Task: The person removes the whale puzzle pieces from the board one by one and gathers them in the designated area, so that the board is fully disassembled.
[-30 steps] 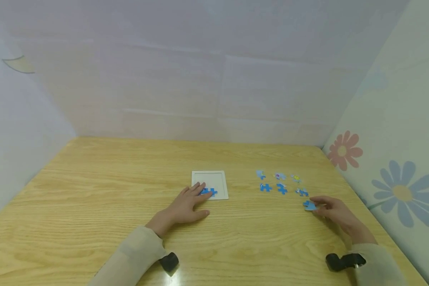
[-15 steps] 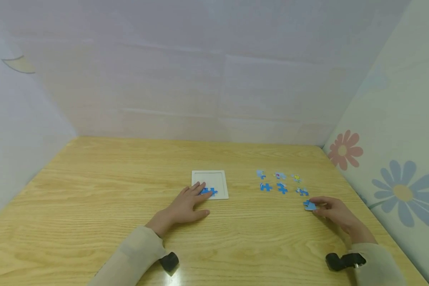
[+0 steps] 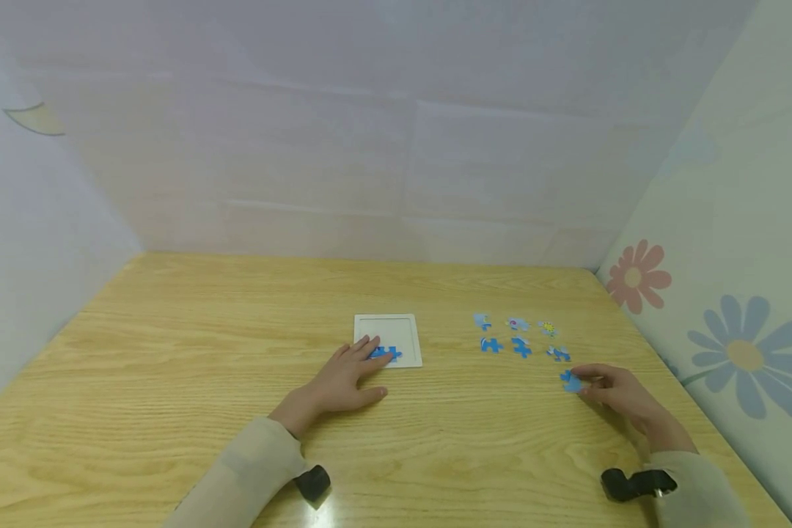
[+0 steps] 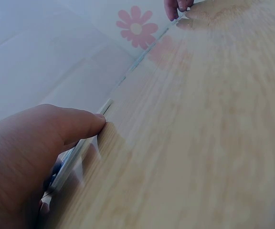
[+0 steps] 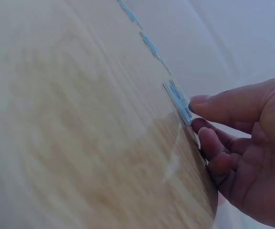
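Observation:
My left hand (image 3: 339,380) lies flat with its fingers spread over the lower left of a white puzzle frame (image 3: 417,341). Blue jigsaw pieces (image 3: 394,353) sit along the frame's bottom edge, partly hidden under those fingers. In the left wrist view the thumb (image 4: 82,125) rests beside the frame's edge. At the right, my right hand (image 3: 623,400) pinches a light-blue jigsaw piece (image 3: 570,382) between thumb and fingers, low at the tabletop. The right wrist view shows this piece (image 5: 178,104) edge-on at the fingertips.
Several loose jigsaw pieces lie in two rows right of the frame, among them a yellow-patterned piece (image 3: 548,328) and a blue piece (image 3: 521,347). The wooden table (image 3: 435,455) meets a back wall and a flower-printed side wall (image 3: 742,356) at the right.
The light-blue jigsaw piece has turned slightly in my right fingertips. The left hand and the frame have stayed in place.

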Demonstrator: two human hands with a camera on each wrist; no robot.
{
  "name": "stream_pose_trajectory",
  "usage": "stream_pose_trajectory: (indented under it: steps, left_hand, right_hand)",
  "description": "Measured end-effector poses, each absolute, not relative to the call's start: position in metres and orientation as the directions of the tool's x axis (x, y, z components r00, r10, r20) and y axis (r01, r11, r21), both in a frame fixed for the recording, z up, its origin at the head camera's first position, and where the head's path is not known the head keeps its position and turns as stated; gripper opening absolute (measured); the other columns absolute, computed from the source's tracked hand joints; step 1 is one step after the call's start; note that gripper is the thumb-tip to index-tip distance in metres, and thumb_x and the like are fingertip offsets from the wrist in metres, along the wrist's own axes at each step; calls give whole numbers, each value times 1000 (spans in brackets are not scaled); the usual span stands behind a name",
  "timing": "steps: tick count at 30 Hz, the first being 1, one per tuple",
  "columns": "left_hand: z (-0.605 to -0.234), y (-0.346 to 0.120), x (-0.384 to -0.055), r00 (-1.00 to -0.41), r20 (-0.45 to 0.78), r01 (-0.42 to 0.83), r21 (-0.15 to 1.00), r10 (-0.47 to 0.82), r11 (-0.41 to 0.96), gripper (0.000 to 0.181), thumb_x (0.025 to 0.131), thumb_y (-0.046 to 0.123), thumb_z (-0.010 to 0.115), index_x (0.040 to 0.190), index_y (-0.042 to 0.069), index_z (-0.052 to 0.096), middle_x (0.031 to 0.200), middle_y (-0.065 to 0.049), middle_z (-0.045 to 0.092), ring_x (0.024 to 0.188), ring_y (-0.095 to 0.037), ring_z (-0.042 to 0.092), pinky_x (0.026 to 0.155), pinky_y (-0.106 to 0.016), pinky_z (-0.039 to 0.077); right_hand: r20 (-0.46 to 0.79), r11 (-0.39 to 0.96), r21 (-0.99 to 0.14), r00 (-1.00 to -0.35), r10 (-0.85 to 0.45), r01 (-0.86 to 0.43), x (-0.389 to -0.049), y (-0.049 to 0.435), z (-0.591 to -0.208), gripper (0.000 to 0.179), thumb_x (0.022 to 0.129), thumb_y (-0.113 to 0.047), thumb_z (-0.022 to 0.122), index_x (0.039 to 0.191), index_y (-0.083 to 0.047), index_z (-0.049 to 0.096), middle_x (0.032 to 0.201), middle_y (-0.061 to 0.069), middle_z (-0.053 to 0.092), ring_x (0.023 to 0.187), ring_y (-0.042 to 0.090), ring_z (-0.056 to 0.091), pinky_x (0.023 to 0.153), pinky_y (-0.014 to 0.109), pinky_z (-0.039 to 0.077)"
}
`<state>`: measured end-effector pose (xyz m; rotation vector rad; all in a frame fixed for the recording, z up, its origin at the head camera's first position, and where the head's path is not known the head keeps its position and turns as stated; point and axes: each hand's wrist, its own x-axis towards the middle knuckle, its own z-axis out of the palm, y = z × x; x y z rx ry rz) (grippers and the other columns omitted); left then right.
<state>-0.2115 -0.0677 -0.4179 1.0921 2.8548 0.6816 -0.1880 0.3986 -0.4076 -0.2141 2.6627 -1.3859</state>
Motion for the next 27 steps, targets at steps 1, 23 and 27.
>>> stream_pose_trajectory:
  steps: [1,23,27]
  left_hand:
    - [-418,-68,-212,-756,144,634,399,638,662,58,84,42,49,132,14,37,139,-15,19,127,-29,11,97,-50,9]
    - [-420,-67,-213,-760,167,634,405,628,659,58,83,40,51,131,12,39,138,-18,21,126,-31,13,96,-51,11]
    - [-420,-67,-214,-764,170,629,409,623,661,57,82,39,52,131,12,39,138,-18,21,126,-31,12,96,-51,10]
  right_hand:
    - [-55,569,-820,-982,-182,-60,-188,398,-408,43,78,-10,63,114,9,50,105,19,52,68,15,49,58,27,43]
    - [-10,612,-781,-978,-209,-123,-196,381,-383,45,86,-21,54,120,7,45,114,26,46,82,20,53,63,38,42]
    - [-7,602,-787,-973,-229,-136,-206,366,-374,46,84,-25,57,119,4,47,114,24,48,86,28,53,69,41,41]
